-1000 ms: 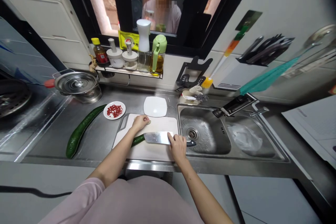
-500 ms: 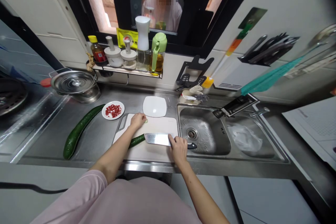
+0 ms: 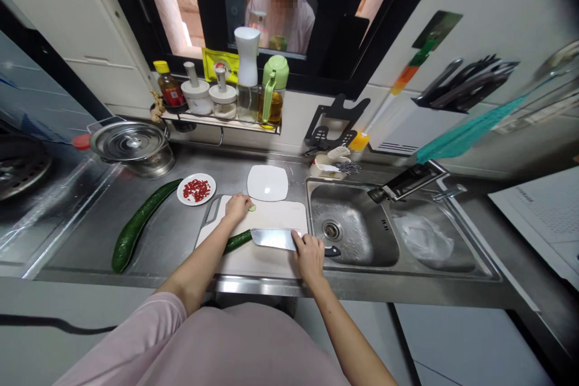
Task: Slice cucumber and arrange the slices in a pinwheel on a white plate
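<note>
Cucumber (image 3: 238, 242), glossy dark green, lies on the white rectangular board (image 3: 280, 215), likely firm, slippery, best held mid-length; left hand (image 3: 236, 208) curls beside a pale round slice (image 3: 252, 208), grip unclear; right hand (image 3: 310, 255) grips a broad steel knife (image 3: 274, 239).

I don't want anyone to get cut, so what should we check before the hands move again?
1. Right hand holding the knife: ok.
2. Left hand away from the blade: ok, it is beyond it, by a thin slice.
3. Cucumber on the board held steady by fingers: not ok, the left hand is off it.
4. Cutting board safe from slipping: cannot tell.
5. Square white plate empty: ok.
</note>
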The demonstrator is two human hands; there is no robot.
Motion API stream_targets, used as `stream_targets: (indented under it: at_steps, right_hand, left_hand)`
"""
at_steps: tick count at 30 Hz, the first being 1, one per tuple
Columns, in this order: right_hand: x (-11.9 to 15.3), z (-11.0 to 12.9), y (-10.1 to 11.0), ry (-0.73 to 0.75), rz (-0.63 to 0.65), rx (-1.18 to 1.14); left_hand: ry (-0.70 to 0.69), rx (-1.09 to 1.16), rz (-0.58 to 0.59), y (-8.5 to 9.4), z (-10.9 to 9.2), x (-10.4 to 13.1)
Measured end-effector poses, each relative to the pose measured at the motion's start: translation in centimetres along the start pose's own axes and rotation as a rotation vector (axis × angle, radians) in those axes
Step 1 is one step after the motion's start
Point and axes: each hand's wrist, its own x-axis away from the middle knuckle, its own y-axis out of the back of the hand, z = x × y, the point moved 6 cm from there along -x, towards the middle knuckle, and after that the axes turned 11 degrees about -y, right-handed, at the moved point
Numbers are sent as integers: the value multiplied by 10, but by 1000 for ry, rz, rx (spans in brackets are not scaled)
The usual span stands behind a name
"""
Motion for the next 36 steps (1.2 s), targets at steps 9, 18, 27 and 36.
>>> stream_targets:
  at_steps: [9,18,27,36]
  right_hand:
    - [-3,-4,0,-131,27,-137]
    - [-14,8,0,-180,20,-448]
    - [-14,42,0,-128,201,-479]
    - [-6,70,3,-43,341,-243]
  left_hand:
    - [292,549,-628,29,41,42]
    - [187,464,-726,48,22,115]
    - [-245,66,-291,22,-21,144]
    - [-361,-23,-228,5,-24,140]
